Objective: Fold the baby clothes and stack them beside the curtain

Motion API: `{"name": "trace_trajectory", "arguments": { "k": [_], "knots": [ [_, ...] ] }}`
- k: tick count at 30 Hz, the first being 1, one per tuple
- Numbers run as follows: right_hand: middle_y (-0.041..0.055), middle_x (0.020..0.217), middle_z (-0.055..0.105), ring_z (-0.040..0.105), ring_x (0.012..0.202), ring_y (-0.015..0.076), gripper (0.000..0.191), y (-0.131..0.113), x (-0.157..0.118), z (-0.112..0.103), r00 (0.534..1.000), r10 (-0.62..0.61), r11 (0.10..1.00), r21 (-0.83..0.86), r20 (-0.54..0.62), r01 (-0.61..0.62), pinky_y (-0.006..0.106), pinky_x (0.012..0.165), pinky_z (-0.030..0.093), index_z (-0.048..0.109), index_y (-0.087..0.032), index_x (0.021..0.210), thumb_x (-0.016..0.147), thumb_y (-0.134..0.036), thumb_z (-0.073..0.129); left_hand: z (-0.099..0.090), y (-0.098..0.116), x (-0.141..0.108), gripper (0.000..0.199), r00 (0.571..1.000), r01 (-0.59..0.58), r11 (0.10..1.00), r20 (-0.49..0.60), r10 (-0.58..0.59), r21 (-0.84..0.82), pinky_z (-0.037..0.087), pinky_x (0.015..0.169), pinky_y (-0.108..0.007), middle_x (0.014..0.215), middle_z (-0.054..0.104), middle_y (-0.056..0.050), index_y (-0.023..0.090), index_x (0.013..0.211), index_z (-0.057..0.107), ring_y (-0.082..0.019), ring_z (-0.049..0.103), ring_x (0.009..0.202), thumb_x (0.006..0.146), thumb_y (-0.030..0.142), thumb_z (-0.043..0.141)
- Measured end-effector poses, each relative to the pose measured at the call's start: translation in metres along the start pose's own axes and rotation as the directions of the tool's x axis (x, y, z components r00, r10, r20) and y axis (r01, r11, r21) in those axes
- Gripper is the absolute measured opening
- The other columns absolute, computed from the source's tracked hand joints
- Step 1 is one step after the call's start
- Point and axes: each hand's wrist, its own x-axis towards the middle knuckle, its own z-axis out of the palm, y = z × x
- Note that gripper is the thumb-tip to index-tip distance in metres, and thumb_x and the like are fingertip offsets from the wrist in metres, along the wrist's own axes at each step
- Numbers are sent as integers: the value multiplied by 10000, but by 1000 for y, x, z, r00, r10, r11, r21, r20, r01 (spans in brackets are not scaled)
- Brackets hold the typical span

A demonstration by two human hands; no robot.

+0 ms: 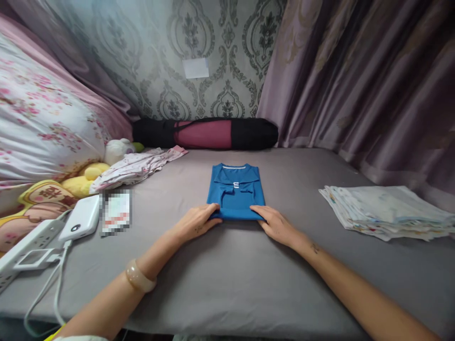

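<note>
A blue shirt [238,201], folded into a neat rectangle, lies on the grey bed sheet [234,274] with its collar toward the wall. White trim lines the neck, and a small white mark shows on the chest. My left hand [199,221] grips the near left corner of the fold, thumb on top and fingers partly underneath. At the near right corner, my right hand [279,225] pinches the fabric in the same way. Between both hands the near edge forms a thick folded band.
To the right sits a stack of folded cloths [387,210]. On the left are a white power bank [81,218], a power strip [31,241] with cables, plush toys [80,180] and a crumpled patterned garment [138,168]. A black and maroon long bag [204,133] lies along the wall.
</note>
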Motion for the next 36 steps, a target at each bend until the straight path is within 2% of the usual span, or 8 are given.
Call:
{"name": "trace_trajectory", "arguments": {
  "k": [4,7,11,20,25,30,33,36],
  "knots": [
    [84,1406,547,481,1319,193,602,11,-5,6,998,-68,997,-40,10,69,496,1150,322,522,-200,1383,837,-3,364,6,-11,-7,354,994,-107,993,-13,108,47,467,1026,-384,1298,625,-113,183,1280,519,-236,587,1202,943,285,482],
    [81,1453,495,411,1371,166,651,14,-8,6,995,-95,993,-64,22,96,477,1164,303,497,-212,1407,840,38,298,10,-18,-10,408,991,-134,990,-15,135,40,453,1060,-368,1318,619,-103,175,1292,542,-208,569,1234,910,129,407],
    [87,1463,481,407,1372,161,648,12,-10,-2,991,-126,989,-78,52,130,438,1161,321,476,-205,1426,854,39,294,5,-21,-11,513,984,-177,984,-23,178,9,439,1082,-356,1336,607,-99,173,1328,536,-184,555,1254,857,56,368],
    [55,1433,519,443,1347,152,626,-12,-26,-31,978,-198,980,-11,69,199,432,1161,340,493,-216,1411,875,32,285,-26,9,-31,493,975,-219,974,-55,216,-54,430,1092,-372,1340,606,-81,195,1334,531,-186,550,1259,885,77,365],
    [49,1386,565,503,1300,166,616,-35,-46,-44,971,-178,984,50,156,173,414,1137,380,531,-210,1385,860,15,301,-31,25,-51,464,978,-204,963,13,209,-175,428,1084,-399,1282,643,-82,197,1291,550,-194,601,1183,867,85,400],
    [-10,1371,579,528,1275,169,632,-50,-57,-60,963,-97,986,157,250,59,341,1110,400,550,-284,1370,827,-17,370,-34,35,-65,422,996,-82,947,13,91,-311,450,1043,-366,1188,685,-57,241,1227,601,-197,618,1125,861,110,436],
    [-5,1269,656,612,1162,208,508,-51,-48,-66,968,6,971,229,250,-66,340,1025,460,629,-299,1277,849,-100,441,-36,40,-62,334,993,114,906,16,-117,-408,542,734,-249,1016,718,-40,237,1135,647,-172,667,882,863,178,464],
    [7,1061,735,675,973,215,328,-46,-29,-64,969,172,926,306,180,-221,315,885,514,698,-260,1143,894,-259,485,-34,40,-46,248,942,277,811,-19,-334,-516,422,484,-174,771,668,-4,194,1034,656,-106,573,600,864,271,494]
  ]
}}
